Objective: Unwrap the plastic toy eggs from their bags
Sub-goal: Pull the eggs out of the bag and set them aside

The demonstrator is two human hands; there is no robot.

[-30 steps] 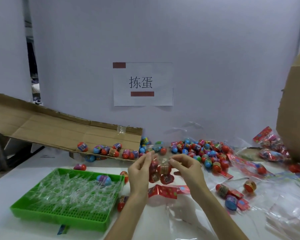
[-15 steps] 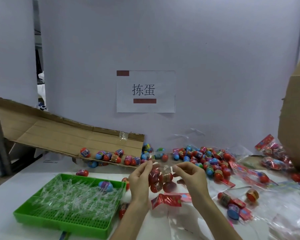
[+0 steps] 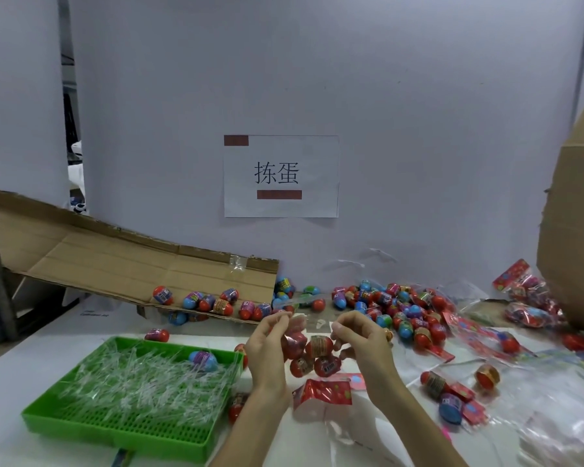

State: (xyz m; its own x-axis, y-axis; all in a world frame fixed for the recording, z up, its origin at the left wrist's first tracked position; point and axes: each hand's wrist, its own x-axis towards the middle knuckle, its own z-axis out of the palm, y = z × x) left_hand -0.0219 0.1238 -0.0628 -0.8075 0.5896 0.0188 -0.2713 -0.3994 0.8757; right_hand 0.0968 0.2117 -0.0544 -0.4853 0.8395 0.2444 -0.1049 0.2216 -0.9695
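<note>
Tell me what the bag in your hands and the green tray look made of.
The bag: thin clear film, likely plastic; glossy, eggs show through it. The green tray: rigid moulded plastic by its look, with a perforated grid floor.

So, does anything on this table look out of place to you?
One thing: a blue and purple toy egg lies in the green tray, alone among the clear plastic slivers. Most other loose eggs sit on the cardboard sheet or in the pile by the wall. It may simply have strayed there.

Tray [image 3: 115, 439] at left, egg pile [image 3: 402, 311] behind, bags [image 3: 530, 298] right
</note>
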